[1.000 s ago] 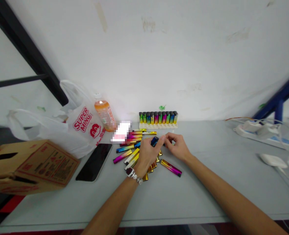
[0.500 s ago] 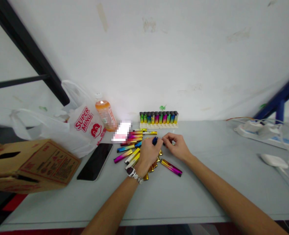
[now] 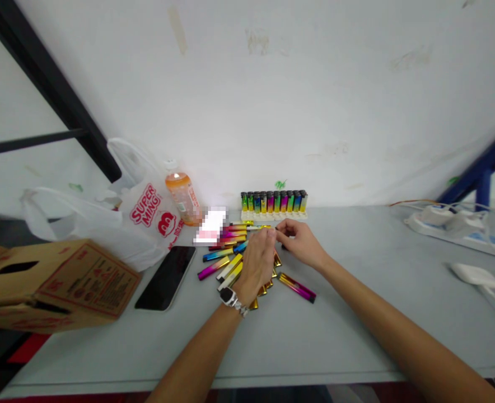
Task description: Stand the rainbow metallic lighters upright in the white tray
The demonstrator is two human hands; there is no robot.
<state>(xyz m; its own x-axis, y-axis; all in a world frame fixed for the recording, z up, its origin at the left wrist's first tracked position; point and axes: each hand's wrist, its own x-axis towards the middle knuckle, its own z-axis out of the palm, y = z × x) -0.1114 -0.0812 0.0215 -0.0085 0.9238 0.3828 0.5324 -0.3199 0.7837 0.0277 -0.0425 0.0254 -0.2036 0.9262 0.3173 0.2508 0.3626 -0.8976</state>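
Observation:
My left hand (image 3: 259, 260), with a watch at its wrist, is closed over the pile of shiny coloured lighters (image 3: 214, 267). Its fingertips meet those of my right hand (image 3: 298, 239), which is pinched. A small golden piece shows at the left fingertips, but most of what the hands hold is hidden. Behind them, upright lighters with black tops fill a white rack (image 3: 274, 215) against the wall. One gold and purple lighter (image 3: 297, 287) lies apart, below my right hand.
On the left are a black phone (image 3: 166, 278), a cardboard box (image 3: 58, 285), a white plastic bag (image 3: 134, 224) and an orange drink bottle (image 3: 184, 198). A power strip (image 3: 449, 226) and a white charger (image 3: 474, 275) lie at the right.
My left hand has turned and its fingertips have moved up; the dark blue end that stuck out of it is out of sight. My right hand has shifted slightly up.

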